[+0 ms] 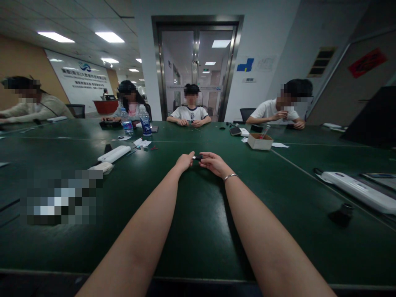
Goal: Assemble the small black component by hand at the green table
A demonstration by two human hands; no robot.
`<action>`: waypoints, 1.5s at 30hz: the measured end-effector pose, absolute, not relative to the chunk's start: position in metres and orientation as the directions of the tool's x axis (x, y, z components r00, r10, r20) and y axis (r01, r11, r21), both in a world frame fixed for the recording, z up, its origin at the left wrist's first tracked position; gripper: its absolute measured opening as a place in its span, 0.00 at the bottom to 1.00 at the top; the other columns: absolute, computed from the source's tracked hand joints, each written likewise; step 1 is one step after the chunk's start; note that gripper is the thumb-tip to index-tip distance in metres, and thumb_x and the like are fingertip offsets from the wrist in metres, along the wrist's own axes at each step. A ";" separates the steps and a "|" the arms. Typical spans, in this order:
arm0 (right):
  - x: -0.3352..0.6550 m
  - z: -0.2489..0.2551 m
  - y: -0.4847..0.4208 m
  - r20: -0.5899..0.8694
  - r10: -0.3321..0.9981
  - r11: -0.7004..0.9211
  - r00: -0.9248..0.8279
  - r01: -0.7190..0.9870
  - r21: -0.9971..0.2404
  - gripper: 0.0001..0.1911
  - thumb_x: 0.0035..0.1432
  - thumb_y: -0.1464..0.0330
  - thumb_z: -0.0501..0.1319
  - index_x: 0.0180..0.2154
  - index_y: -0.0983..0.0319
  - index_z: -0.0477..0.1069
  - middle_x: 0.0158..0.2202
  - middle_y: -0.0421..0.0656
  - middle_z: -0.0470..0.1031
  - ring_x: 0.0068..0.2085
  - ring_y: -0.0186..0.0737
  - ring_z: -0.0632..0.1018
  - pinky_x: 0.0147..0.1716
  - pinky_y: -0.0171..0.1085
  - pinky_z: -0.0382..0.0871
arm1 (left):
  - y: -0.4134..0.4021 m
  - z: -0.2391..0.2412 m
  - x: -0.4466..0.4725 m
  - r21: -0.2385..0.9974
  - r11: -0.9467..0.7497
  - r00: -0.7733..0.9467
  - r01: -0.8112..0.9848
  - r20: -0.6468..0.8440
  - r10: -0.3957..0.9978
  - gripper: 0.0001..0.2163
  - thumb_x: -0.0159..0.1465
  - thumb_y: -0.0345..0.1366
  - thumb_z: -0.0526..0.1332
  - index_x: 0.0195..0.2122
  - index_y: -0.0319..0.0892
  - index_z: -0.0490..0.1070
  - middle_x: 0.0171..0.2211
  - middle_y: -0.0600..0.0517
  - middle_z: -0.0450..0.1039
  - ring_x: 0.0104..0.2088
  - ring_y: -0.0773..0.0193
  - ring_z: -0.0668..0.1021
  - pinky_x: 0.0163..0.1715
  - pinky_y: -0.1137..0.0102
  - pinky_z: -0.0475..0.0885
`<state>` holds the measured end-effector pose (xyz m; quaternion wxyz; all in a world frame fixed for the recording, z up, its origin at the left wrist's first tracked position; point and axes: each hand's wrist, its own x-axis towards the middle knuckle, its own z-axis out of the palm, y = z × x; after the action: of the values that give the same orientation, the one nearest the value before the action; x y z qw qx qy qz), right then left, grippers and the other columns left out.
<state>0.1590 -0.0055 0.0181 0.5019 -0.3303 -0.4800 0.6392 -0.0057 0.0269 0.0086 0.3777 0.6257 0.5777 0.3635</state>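
Left of the box (259, 144), the left hand (185, 161) and right hand (215, 164) are gripping a small black object (199, 158) — handling seemingly unfinished.

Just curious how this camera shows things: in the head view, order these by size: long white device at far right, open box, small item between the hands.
1. Long white device, helped by lying nearer
2. Open box
3. Small item, partly hidden

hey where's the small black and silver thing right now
In the head view, the small black and silver thing is near the middle, over the green table, held between the left hand and the right hand.
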 end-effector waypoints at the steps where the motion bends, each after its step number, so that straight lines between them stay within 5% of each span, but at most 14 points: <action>1: 0.159 0.018 -0.006 0.061 0.959 -0.033 -0.277 -0.324 -0.945 0.16 0.46 0.85 0.60 0.36 0.63 0.73 0.33 0.41 0.75 0.29 0.31 0.78 0.31 0.31 0.76 | 0.027 0.008 -0.006 0.894 -0.044 0.069 0.446 0.014 0.997 0.25 0.62 0.51 0.46 0.13 0.42 0.61 0.12 0.54 0.61 0.15 0.68 0.62 0.23 0.70 0.59; 24: 0.160 0.017 -0.005 0.079 0.955 -0.014 -0.287 -0.307 -0.952 0.18 0.44 0.85 0.61 0.36 0.62 0.73 0.35 0.40 0.74 0.28 0.29 0.77 0.30 0.30 0.75 | 0.021 0.009 -0.006 0.886 -0.067 0.042 0.458 0.054 0.998 0.25 0.61 0.52 0.47 0.15 0.41 0.62 0.15 0.53 0.64 0.17 0.68 0.65 0.23 0.71 0.61; 38: 0.158 0.020 -0.008 0.057 0.963 -0.029 -0.262 -0.311 -0.950 0.11 0.50 0.81 0.63 0.36 0.63 0.72 0.29 0.40 0.75 0.25 0.28 0.76 0.26 0.28 0.74 | 0.010 0.015 -0.003 0.960 -0.093 0.019 0.264 0.092 0.996 0.17 0.61 0.48 0.53 0.28 0.38 0.68 0.22 0.53 0.67 0.19 0.72 0.66 0.19 0.75 0.62; 45: 0.157 0.022 -0.007 0.024 0.970 -0.057 -0.244 -0.321 -0.945 0.10 0.51 0.79 0.63 0.36 0.63 0.70 0.26 0.39 0.75 0.24 0.29 0.77 0.26 0.28 0.74 | 0.008 0.016 -0.003 0.965 -0.115 0.020 0.237 0.114 0.993 0.15 0.60 0.47 0.55 0.27 0.38 0.66 0.24 0.52 0.67 0.21 0.72 0.66 0.18 0.77 0.61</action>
<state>0.1572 -0.0073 0.0217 0.5059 -0.3496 -0.4641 0.6376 -0.0027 0.0080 0.0164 0.4082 0.5858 0.5252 0.4629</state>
